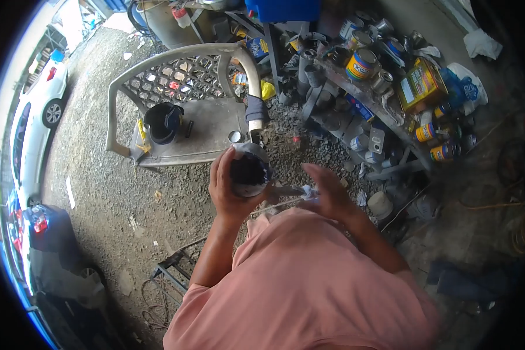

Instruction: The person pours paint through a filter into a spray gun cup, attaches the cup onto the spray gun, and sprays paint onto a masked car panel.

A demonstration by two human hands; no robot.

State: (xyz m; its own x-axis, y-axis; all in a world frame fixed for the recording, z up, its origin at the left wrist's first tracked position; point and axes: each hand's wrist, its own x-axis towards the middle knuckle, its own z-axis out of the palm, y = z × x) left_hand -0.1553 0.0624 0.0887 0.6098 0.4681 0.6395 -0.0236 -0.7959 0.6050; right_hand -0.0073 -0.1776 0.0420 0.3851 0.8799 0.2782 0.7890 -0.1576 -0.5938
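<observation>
My left hand (221, 186) is wrapped round a pale, can-like container (252, 190), its mouth turned up toward me. Dark, nearly black contents (248, 169) show inside it. Just to the right, my right hand (332, 197) is closed at the end of a flat grey stick-like tool (287, 191), whose exact kind I cannot make out. A crumpled whitish bit (309, 192) shows at my fingers on that tool. Beyond the container is a worn plastic armchair (210, 137) with a black tub (162, 123) and a small round lid or tin (234, 136) on its seat.
On the right, a cluttered bench (356, 87) carries several paint cans (361, 64) and a yellow rectangular tin (421, 86). Gravel ground (116, 192) stretches leftward to a white car (38, 122) and a dark car (64, 268). A metal frame (172, 271) lies by my left elbow.
</observation>
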